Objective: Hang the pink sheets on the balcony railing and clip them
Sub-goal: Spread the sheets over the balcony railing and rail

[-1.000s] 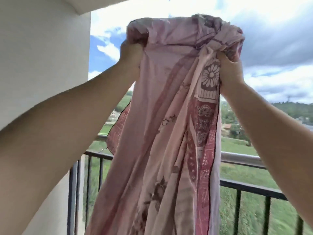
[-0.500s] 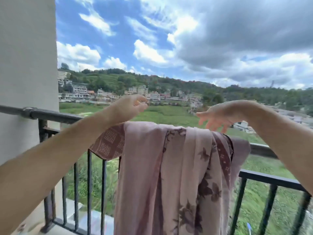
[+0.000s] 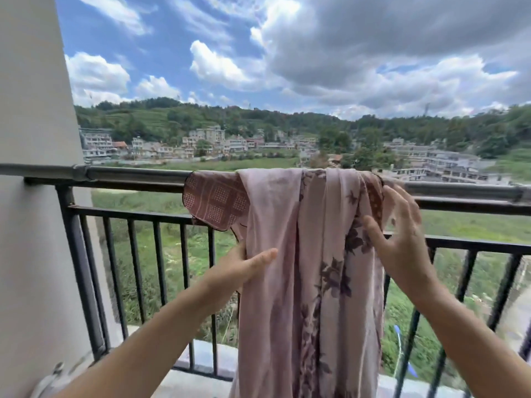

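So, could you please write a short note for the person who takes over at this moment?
Left hand: pinching the left edge of the pink sheet, thumb in front.
Right hand: open, fingers spread, at the sheet's right edge; blurred, grip unclear.
Sheet: draped over the top bar of the balcony railing, bunched narrow, one patterned corner sticking out left.
Done: sheet is hung.
Left: spread it, clip it. No clips in view.

We're on a home balcony, pretty high up. Laundry gives it away: a pink sheet (image 3: 301, 254) draped over the dark metal railing (image 3: 129, 175), bunched between our fingers (image 3: 260, 258). A plain building wall (image 3: 31, 196) stands left of them, and beyond them there's a field, houses and green hills.
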Tool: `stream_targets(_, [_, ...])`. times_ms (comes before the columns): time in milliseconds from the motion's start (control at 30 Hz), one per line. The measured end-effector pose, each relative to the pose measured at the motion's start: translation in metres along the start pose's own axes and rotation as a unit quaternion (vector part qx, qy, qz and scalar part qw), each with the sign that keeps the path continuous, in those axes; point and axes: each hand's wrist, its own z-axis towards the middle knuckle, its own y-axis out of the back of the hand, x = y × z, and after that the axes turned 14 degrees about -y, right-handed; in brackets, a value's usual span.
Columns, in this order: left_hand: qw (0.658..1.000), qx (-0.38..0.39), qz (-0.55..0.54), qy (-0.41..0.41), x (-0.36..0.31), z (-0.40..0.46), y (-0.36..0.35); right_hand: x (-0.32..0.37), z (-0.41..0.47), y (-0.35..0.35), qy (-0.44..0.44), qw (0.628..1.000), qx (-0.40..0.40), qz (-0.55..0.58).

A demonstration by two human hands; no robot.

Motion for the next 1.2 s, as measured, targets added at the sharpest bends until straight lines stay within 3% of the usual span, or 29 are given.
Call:
stream_targets(67, [1.000, 0.000, -0.017, 0.023, -0.009, 0.003, 0.005, -0.009, -0.025, -0.004, -0.148, 0.984, 0.011, 0.099])
stream_targets(167, [0.998, -0.040, 0.003, 0.043, -0.020, 0.012, 0.019, -0.006, -0.026, -0.007, -0.305, 0.920, 0.149, 0.196])
stream_targets(267, [0.993, -0.087, -0.060, 0.045, -0.030, 0.021, 0.033, 0.005, -0.014, -0.005, -0.314, 0.901, 0.238, 0.183])
stream_targets(333, [0.991, -0.067, -0.102, 0.051, -0.042, 0.025, 0.036, 0.024, -0.007, 0.001, -0.283, 0.910, 0.258, 0.157])
stream_targets(433, [0.994, 0.012, -0.098, 0.057, -0.072, 0.036, 0.032, 0.058, 0.015, 0.016, -0.230, 0.922, 0.241, 0.197])
stream_targets(500, [0.996, 0.012, -0.075, 0.036, -0.096, 0.057, 0.032, 0.078, 0.042, 0.025, -0.187, 0.929, 0.239, 0.213])
stream_targets(700, [0.986, -0.132, -0.009, -0.097, -0.134, 0.140, 0.068, 0.083, 0.141, 0.034, -0.185, 0.953, 0.131, 0.201])
stream_targets(867, [0.947, -0.222, -0.074, -0.220, -0.167, 0.180, 0.112, 0.051, 0.199, 0.085, -0.183, 0.923, -0.001, 0.339])
stream_targets(933, [0.934, -0.257, -0.065, -0.240, -0.167, 0.186, 0.133, 0.033, 0.207, 0.105, -0.203, 0.912, -0.003, 0.357])
stream_targets(1033, [0.958, -0.227, 0.033, -0.171, -0.134, 0.186, 0.159, 0.007, 0.199, 0.120, -0.252, 0.933, 0.154, 0.206])
stream_targets(1100, [0.959, -0.171, 0.218, -0.052, -0.104, 0.178, 0.168, -0.001, 0.188, 0.116, -0.258, 0.934, 0.246, -0.004])
stream_targets(1200, [0.854, -0.117, 0.497, 0.099, -0.086, 0.151, 0.171, -0.012, 0.185, 0.102, -0.195, 0.887, 0.212, -0.361])
